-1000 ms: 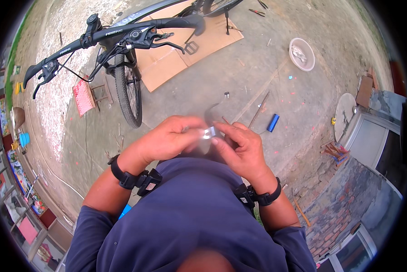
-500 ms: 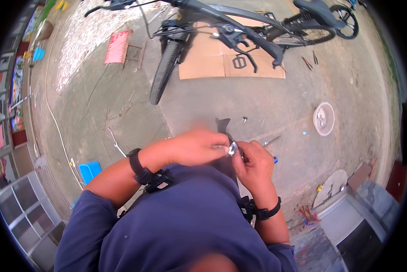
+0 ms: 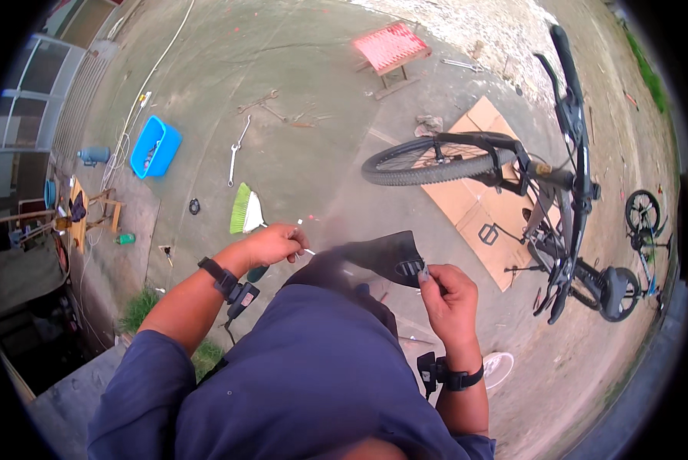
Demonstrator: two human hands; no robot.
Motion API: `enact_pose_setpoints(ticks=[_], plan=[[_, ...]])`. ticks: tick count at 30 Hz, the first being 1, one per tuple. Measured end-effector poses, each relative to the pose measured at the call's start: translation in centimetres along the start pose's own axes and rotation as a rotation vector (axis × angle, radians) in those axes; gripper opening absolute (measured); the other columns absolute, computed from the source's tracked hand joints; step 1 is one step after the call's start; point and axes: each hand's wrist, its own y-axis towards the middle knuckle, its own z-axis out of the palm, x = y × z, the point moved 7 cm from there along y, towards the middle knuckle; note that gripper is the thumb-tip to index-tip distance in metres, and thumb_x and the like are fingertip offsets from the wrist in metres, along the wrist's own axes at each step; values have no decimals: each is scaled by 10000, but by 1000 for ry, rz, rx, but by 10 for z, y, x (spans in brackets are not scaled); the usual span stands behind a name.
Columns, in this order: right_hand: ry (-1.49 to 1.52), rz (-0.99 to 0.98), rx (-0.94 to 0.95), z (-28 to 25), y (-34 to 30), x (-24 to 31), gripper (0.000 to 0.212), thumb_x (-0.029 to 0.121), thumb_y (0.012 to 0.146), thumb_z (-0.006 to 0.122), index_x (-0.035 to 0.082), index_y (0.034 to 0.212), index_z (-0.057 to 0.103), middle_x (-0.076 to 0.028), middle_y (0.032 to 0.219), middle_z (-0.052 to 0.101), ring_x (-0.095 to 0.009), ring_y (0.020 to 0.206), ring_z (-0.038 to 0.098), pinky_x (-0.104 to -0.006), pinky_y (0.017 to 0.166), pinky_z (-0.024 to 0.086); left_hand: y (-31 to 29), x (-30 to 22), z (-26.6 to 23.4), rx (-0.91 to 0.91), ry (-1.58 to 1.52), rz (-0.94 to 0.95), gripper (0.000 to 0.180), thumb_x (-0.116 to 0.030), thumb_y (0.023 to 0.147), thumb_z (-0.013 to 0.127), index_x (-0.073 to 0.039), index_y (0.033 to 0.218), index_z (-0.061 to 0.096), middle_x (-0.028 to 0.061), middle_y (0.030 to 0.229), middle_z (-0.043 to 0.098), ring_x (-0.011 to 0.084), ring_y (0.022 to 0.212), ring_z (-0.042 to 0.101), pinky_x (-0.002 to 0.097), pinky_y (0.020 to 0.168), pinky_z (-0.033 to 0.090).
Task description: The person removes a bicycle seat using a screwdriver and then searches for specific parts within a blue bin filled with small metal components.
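Note:
My left hand (image 3: 271, 246) is in front of my body at the left, its fingers pinched together on a thin white stick (image 3: 308, 251). Apart from it, at the right, my right hand (image 3: 453, 303) has thumb and fingers closed on a small grey piece (image 3: 423, 276), mostly hidden by the fingertips. Just beside those fingertips shows a black ribbed object (image 3: 410, 268) at the hem of my dark trouser leg (image 3: 374, 251); whether the hand touches it I cannot tell. A green-bristled broom head (image 3: 244, 208) lies on the ground beyond my left hand.
A bicycle (image 3: 566, 176) is at the right, partly over flat cardboard (image 3: 466, 192). A red-and-white stool (image 3: 392, 47) stands far ahead. Wrenches (image 3: 235, 161) lie on the concrete near a blue bin (image 3: 156, 147). A white tub (image 3: 499, 369) sits beyond my right wrist.
My view has swung left, so the bicycle now appears farther right. My hands, earlier together at a small shiny piece, have moved apart, with the left now over toward the broom.

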Motion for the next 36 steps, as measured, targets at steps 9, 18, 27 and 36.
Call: enact_pose_setpoints(ticks=[9, 18, 27, 36], plan=[[20, -119, 363, 128, 152, 86, 97, 85, 905, 688, -7, 929, 705, -70, 749, 637, -140, 677, 560, -275, 631, 448, -45, 129, -107, -348, -337, -202, 222, -17, 875, 547, 1, 1070, 652, 85, 979, 692, 162, 799, 705, 294, 587, 500], [1, -164, 666, 234, 266, 142, 114, 91, 897, 692, 8, 969, 724, -77, 800, 674, -142, 725, 604, -275, 657, 473, -72, 153, -166, -563, -693, -231, 253, -153, 982, 535, 14, 1150, 622, 89, 946, 705, 150, 720, 693, 286, 553, 480], [19, -158, 865, 351, 389, 212, 142, 108, 916, 699, -33, 934, 699, 15, 743, 604, -53, 698, 500, -230, 627, 412, -92, 163, -228, -799, -901, -271, 267, -165, 982, 556, 27, 1158, 616, 102, 961, 724, 137, 684, 679, 270, 541, 453], [-78, -148, 1109, 531, 450, 295, 183, 144, 944, 679, -39, 947, 697, 19, 751, 591, -52, 718, 492, -232, 634, 411, -94, 216, -291, -963, -1206, -280, 300, -115, 974, 524, 35, 1230, 566, 120, 1029, 727, 156, 675, 670, 278, 547, 462]])
